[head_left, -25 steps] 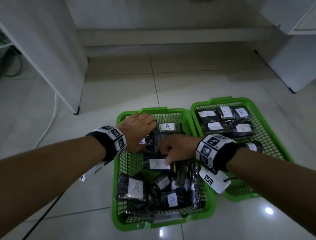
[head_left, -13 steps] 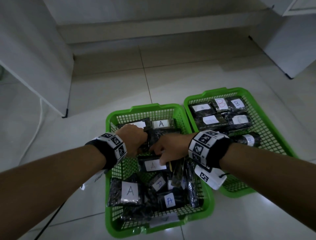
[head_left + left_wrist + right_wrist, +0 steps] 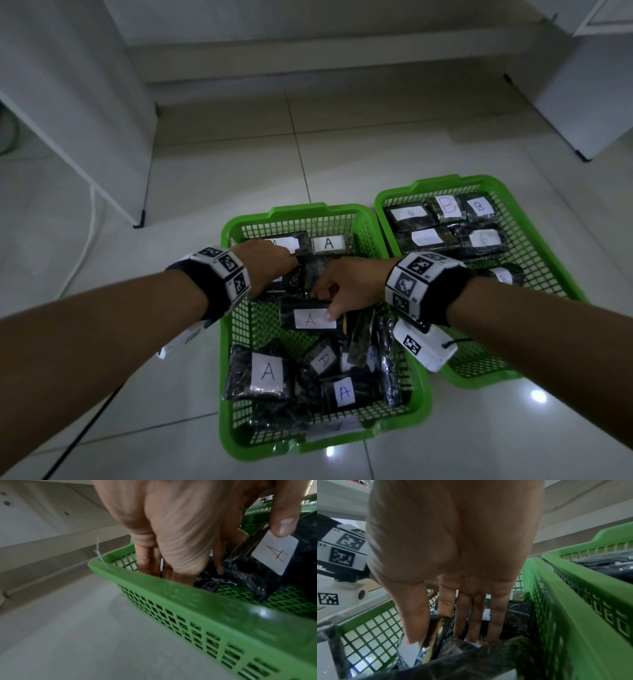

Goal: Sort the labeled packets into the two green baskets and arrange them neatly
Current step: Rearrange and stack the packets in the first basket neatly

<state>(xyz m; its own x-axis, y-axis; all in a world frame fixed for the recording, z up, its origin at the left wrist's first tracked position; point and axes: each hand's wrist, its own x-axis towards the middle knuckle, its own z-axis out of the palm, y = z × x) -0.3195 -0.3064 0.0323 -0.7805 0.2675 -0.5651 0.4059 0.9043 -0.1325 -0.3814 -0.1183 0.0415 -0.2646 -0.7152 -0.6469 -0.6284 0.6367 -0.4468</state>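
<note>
Two green baskets sit side by side on the floor. The left basket (image 3: 298, 209) holds several black packets labeled A (image 3: 267, 373), some lying loose and tilted. In the right basket (image 3: 435, 181), packets labeled B (image 3: 445, 222) lie in rows. My left hand (image 3: 291, 263) reaches into the far left of the left basket (image 3: 188, 595), its fingers (image 3: 147, 561) pointing straight down among the packets, the tips hidden behind the rim. My right hand (image 3: 325, 298) pinches a red-lettered A packet (image 3: 313, 318) between thumb (image 3: 412, 628) and index finger.
A white cabinet (image 3: 85, 120) stands at the left with a white cable (image 3: 89, 240) beside it. Another white cabinet (image 3: 589, 102) is at the right, and a low step (image 3: 308, 58) runs across the back. Pale floor tiles (image 3: 342, 154) surround the baskets.
My left hand drew back a little, uncovering a labeled packet at the basket's far left. The right hand stays on the red-lettered A packet. My head has tilted slightly.
</note>
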